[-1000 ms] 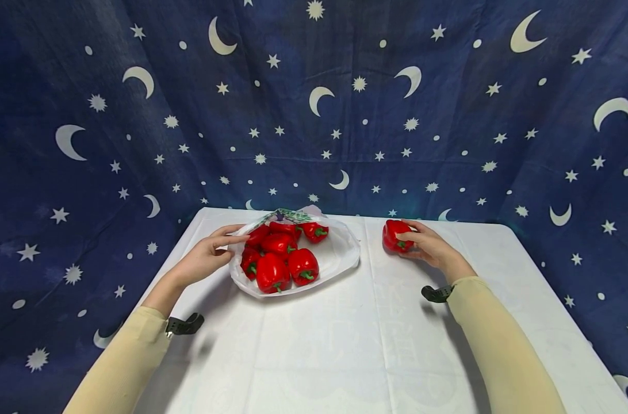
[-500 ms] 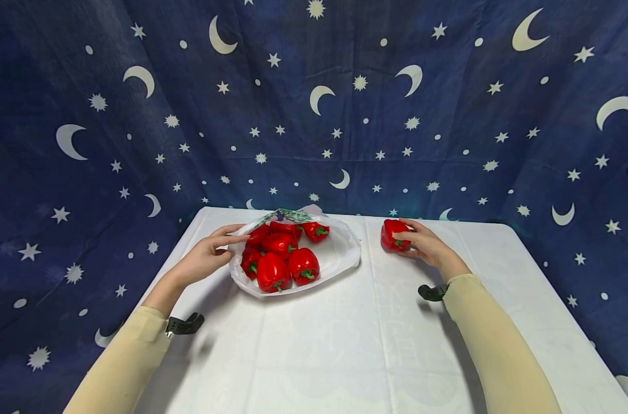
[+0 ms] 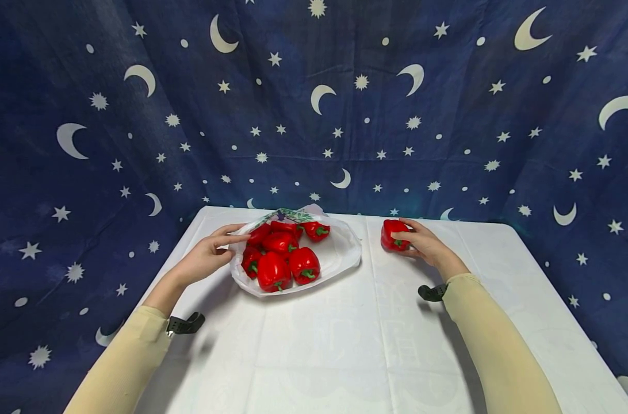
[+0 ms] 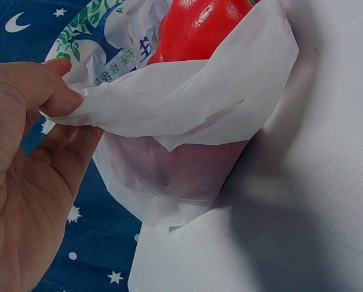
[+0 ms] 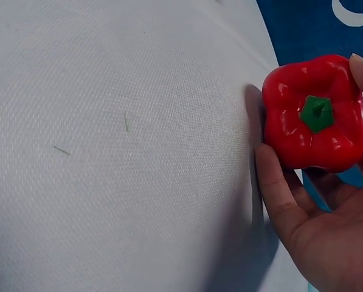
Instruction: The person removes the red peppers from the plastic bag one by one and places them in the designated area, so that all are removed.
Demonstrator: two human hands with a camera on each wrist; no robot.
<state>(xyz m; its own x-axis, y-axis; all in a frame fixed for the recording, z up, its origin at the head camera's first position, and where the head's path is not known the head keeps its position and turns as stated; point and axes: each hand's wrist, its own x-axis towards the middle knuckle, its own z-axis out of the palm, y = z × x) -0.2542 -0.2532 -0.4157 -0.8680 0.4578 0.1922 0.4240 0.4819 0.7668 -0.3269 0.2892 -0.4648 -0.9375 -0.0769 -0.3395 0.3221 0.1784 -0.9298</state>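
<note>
Pepper (image 3: 390,234) is in the right hand's (image 3: 429,244) grip, stem roughly facing the person, off to the right of the bag (image 3: 342,256) with some table (image 3: 324,345) between. Meanwhile the left hand (image 3: 205,260) pinches the bag's left edge, so it's way farther off.

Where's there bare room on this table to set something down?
The widest bare patch of table lies before the bag, between the sleeves. A narrower one separates the bag from the pepper in the right hand. Crowded: the bag's left part, where peppers bunch by the left hand.
</note>
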